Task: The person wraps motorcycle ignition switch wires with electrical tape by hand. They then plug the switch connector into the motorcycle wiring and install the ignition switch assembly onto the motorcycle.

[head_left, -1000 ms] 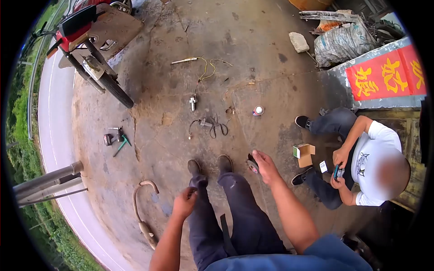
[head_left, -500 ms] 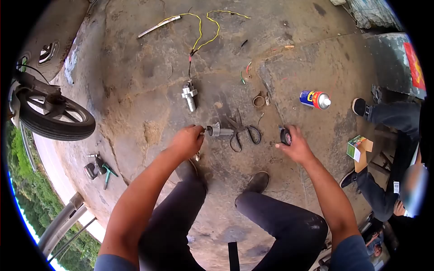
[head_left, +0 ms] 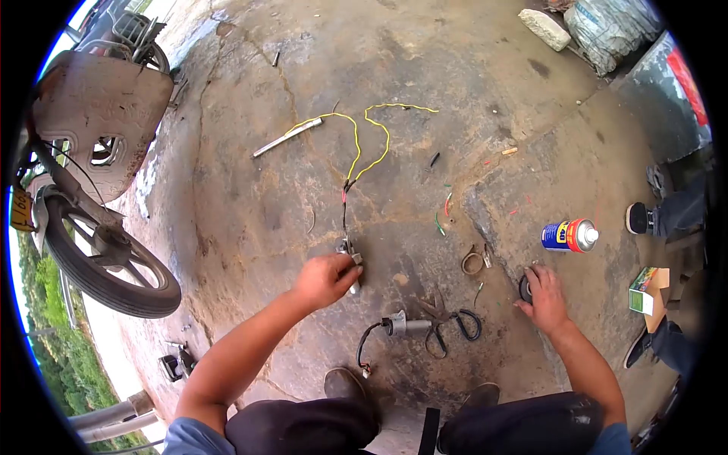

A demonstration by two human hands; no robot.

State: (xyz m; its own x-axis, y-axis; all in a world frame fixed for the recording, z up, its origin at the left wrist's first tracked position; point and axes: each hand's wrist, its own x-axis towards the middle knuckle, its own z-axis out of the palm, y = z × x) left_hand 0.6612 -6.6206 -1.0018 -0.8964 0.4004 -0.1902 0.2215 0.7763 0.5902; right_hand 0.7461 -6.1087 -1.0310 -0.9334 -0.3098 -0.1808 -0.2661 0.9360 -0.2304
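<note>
My left hand (head_left: 327,282) is closed round the silver metal fitting (head_left: 353,287), which lies on the concrete floor. From the fitting a dark lead runs up to yellow wires (head_left: 356,144), beside a thin silver rod (head_left: 288,138). My right hand (head_left: 544,300) rests at a black tape roll (head_left: 525,288) on the floor, its fingers over the roll's edge. Between the hands and closer to my feet lie a grey metal cylinder (head_left: 408,325) with a black cable and dark-handled scissors (head_left: 466,324). A brown ring (head_left: 472,263) lies left of the tape roll.
A blue and red spray can (head_left: 569,236) lies on its side at the right. Beyond it are an open small box (head_left: 649,292) and another person's shoe (head_left: 638,218). At the left stands a motorcycle wheel (head_left: 114,254), with tools (head_left: 176,364) below it.
My left hand has moved from beside the grey cylinder up to the silver fitting. My right hand has lowered the tape roll to the floor. The view has shifted.
</note>
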